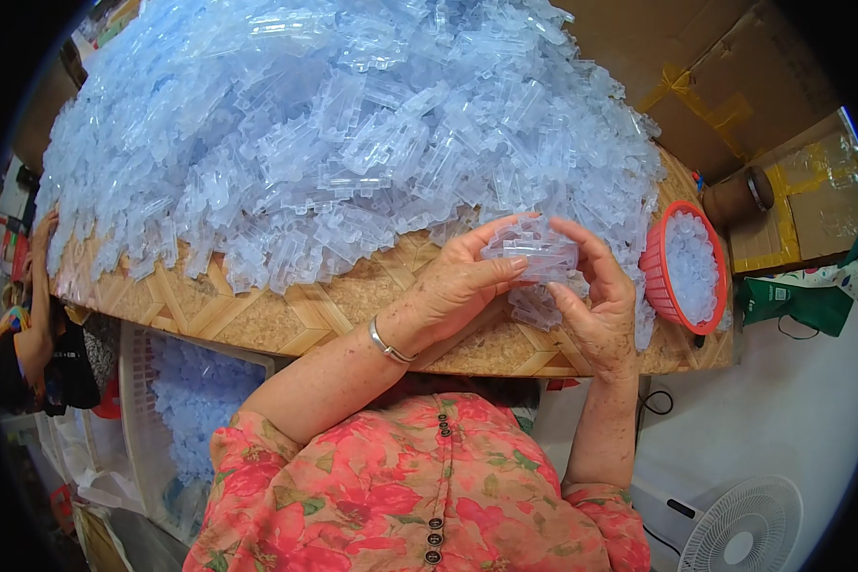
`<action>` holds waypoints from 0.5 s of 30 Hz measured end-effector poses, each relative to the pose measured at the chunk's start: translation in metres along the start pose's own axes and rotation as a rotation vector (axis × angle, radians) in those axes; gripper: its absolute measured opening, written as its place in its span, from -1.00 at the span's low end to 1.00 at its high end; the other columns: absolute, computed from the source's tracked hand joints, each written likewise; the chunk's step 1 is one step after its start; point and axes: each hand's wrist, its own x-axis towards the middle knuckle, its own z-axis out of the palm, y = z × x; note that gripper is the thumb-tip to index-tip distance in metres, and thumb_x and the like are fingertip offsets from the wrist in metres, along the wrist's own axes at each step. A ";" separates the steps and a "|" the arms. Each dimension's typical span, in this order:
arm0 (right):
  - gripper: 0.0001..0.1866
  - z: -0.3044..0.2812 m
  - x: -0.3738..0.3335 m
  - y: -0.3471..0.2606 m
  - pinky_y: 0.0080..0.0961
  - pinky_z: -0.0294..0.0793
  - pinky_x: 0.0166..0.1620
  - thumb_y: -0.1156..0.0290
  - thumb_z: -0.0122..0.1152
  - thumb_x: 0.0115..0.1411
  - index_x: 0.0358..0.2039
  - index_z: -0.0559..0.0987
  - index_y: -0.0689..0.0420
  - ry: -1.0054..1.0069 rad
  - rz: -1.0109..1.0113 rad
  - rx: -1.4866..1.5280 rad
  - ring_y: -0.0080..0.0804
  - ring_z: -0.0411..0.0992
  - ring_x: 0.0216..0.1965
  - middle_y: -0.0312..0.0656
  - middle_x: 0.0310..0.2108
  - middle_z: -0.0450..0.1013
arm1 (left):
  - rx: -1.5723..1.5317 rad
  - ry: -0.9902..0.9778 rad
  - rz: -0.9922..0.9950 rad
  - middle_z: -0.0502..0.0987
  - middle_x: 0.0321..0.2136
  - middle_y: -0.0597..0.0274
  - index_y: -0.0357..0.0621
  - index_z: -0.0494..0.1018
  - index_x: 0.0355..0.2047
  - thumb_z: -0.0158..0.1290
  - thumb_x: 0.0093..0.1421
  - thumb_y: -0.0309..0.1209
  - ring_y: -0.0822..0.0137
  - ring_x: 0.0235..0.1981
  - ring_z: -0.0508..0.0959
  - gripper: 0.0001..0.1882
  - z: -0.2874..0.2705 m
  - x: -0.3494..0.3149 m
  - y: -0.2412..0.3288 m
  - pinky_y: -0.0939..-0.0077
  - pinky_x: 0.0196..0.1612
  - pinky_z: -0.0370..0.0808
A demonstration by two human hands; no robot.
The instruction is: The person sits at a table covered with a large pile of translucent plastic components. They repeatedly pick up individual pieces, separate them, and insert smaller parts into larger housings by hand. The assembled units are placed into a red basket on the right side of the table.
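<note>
Together, left hand [467,286] and right hand [596,305] pinch a clear plastic part [534,255] between fingertips, raised over the table's [286,315] near edge beside the heap [334,124], clear for handling.

the clear plastic pieces [353,143] are looking glossy, the table [286,315] is showing smooth woven-pattern laminate, the basket [660,276] is shining red plastic, the boxes [715,95] matt cardboard.

One head-worn fisheye camera looks steeply down, close over the table [286,319].
</note>
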 end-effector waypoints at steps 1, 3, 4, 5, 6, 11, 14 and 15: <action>-0.38 0.003 0.000 -0.001 -0.47 0.42 0.16 0.70 0.28 0.02 0.17 0.50 0.16 0.038 -0.006 -0.023 -0.46 0.44 0.09 -0.20 0.13 0.47 | -0.008 0.001 0.000 0.40 0.19 0.02 -0.35 0.15 0.35 0.17 0.29 -0.45 0.21 0.22 0.43 -0.31 0.000 0.000 0.000 0.26 0.31 0.36; -0.37 0.006 0.000 -0.003 -0.48 0.46 0.11 0.69 0.32 0.01 0.16 0.50 0.17 0.113 -0.015 -0.068 -0.49 0.46 0.04 -0.22 0.10 0.48 | -0.027 0.005 -0.003 0.40 0.19 0.01 -0.34 0.15 0.35 0.17 0.28 -0.47 0.20 0.22 0.43 -0.31 -0.001 0.001 -0.001 0.26 0.31 0.36; -0.36 0.005 0.000 -0.001 -0.48 0.47 0.09 0.68 0.34 0.00 0.17 0.49 0.16 0.085 -0.010 -0.102 -0.49 0.47 0.01 -0.22 0.07 0.49 | -0.012 0.001 0.002 0.40 0.19 0.02 -0.34 0.15 0.35 0.17 0.29 -0.44 0.20 0.21 0.43 -0.32 -0.001 0.001 -0.001 0.26 0.30 0.36; -0.35 0.003 0.000 0.002 -0.49 0.48 0.07 0.67 0.36 0.00 0.17 0.49 0.16 0.058 -0.006 -0.137 -0.50 0.47 -0.02 -0.23 0.05 0.49 | 0.003 -0.003 0.007 0.40 0.19 0.03 -0.34 0.16 0.35 0.16 0.30 -0.42 0.20 0.21 0.43 -0.32 -0.001 0.001 -0.001 0.26 0.30 0.37; -0.34 0.001 -0.001 0.004 -0.49 0.49 0.06 0.67 0.38 -0.01 0.18 0.48 0.16 0.030 -0.003 -0.173 -0.50 0.48 -0.05 -0.24 0.03 0.50 | 0.017 -0.009 0.014 0.40 0.19 0.04 -0.34 0.16 0.35 0.16 0.31 -0.40 0.20 0.21 0.44 -0.33 -0.001 0.000 -0.001 0.26 0.30 0.37; -0.48 -0.001 -0.005 0.008 -0.54 0.51 0.00 0.65 0.34 0.14 0.14 0.48 0.25 0.130 0.040 0.121 -0.52 0.49 -0.08 -0.22 -0.04 0.50 | -0.071 0.061 -0.024 0.39 0.21 0.04 -0.33 0.19 0.32 -0.04 0.44 -0.21 0.17 0.19 0.45 -0.42 -0.005 0.002 -0.001 0.28 0.27 0.40; -0.56 -0.006 -0.003 0.007 -0.58 0.53 -0.03 0.67 0.28 0.20 0.11 0.48 0.29 0.215 0.056 0.248 -0.56 0.48 -0.10 -0.21 -0.08 0.50 | -0.208 0.095 -0.041 0.40 0.19 -0.04 -0.33 0.24 0.28 -0.12 0.48 -0.19 0.13 0.15 0.48 -0.47 -0.001 0.002 0.001 0.27 0.24 0.44; -0.59 -0.008 -0.002 0.007 -0.59 0.53 -0.04 0.68 0.26 0.22 0.10 0.49 0.30 0.239 0.050 0.244 -0.57 0.48 -0.12 -0.22 -0.09 0.50 | -0.260 0.094 -0.045 0.41 0.18 -0.07 -0.33 0.26 0.26 -0.14 0.49 -0.20 0.11 0.12 0.50 -0.49 0.000 0.002 0.002 0.27 0.23 0.46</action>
